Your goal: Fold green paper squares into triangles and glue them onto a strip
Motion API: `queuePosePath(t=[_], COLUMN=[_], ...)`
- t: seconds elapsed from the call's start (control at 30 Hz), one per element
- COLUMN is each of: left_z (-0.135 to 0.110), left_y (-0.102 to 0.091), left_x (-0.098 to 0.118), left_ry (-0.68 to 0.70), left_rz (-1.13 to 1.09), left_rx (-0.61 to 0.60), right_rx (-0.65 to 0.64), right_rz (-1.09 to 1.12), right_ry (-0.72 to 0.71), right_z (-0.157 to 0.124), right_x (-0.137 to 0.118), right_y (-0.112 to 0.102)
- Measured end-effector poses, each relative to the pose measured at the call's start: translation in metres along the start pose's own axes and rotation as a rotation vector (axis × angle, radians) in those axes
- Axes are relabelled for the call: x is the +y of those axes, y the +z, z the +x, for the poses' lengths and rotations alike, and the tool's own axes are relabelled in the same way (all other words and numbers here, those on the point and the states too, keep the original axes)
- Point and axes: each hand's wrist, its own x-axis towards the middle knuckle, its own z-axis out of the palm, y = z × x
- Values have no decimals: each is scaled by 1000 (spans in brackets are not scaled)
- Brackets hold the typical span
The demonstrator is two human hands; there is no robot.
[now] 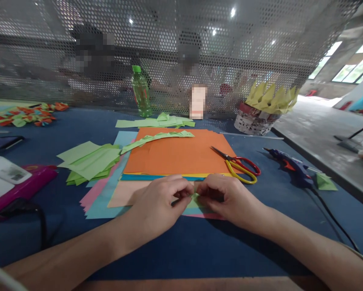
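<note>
Between my hands is a small piece of light green paper [196, 201], pinched at its upper edge and partly hidden by the fingers. My left hand [166, 198] grips its left side with thumb and forefinger. The fingertips of my right hand [226, 194] close on the right side. Both hands are over the front of a stack of coloured paper, whose top is an orange sheet [175, 155]. A folded green paper strip [157, 138] lies across that sheet. Scissors [242, 167] with red and yellow handles rest at its right edge.
Green paper pieces [92, 159] lie left of the stack, and more strips [151, 122] behind it. A glue gun [290, 165] with a cord is at right. A green bottle [141, 93] and a basket [255, 117] stand by the mesh screen. At left sits a magenta-and-white device [20, 186].
</note>
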Motion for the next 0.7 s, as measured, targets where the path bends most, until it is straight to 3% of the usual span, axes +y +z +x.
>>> queuePosePath(t=[0.37, 0.7], left_z=[0, -5], left_y=[1, 0], left_x=[-7, -6], left_ry=[105, 130], left_rz=[2, 76], left_rx=[45, -19], right_rx=[22, -44], right_rz=[0, -12], right_ry=[-69, -122], right_z=[-1, -1], right_x=[3, 2], right_y=[1, -5])
